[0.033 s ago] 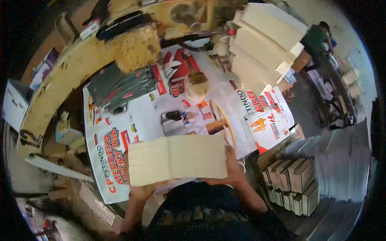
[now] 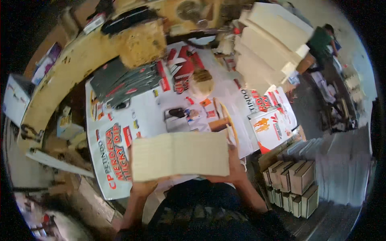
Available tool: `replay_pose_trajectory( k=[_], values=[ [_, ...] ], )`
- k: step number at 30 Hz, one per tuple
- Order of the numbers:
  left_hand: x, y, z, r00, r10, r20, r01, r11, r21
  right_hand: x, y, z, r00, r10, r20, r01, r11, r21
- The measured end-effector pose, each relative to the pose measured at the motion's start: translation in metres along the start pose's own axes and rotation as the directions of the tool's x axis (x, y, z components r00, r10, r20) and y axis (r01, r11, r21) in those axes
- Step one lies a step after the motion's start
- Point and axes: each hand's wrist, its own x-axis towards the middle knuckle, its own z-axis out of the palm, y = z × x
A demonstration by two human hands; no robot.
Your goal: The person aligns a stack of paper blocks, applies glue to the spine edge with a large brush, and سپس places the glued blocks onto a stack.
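Note:
Low over the table in front of me is a cream book block, with a faint crease running down its middle. It appears blank, though blur hides fine detail. My left hand is closed on its left edge, the fingers partly hidden beneath. Gripping the other end is my right hand, with the thumb side along the right edge. Beneath lies a white printed banner sheet covering the table. Beyond the block, a round cream object with a brown top sits on the banner.
Dark flat covers lie in a heap at the back left, by a worn yellow machine. Tall stacks of cream paper rise at the back right. Several thick book blocks stand at my right. Another person is at the far right.
The whole view has shifted slightly. My hands keep hold of the cream book block, which sits a little higher and further right in the picture.

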Motion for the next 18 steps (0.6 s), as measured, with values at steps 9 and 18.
replay_pose_trajectory(
  k=[9,18],
  values=[
    [0.004,0.017,-0.010,0.968,0.248,0.025,-0.244,0.919,0.311,-0.015,0.009,-0.003,0.998,0.057,0.013,-0.057,0.998,-0.003],
    [-0.001,-0.027,-0.006,0.937,0.334,0.098,-0.345,0.929,0.136,-0.023,0.020,-0.003,0.981,0.191,-0.039,-0.185,0.977,0.109]
  ],
)
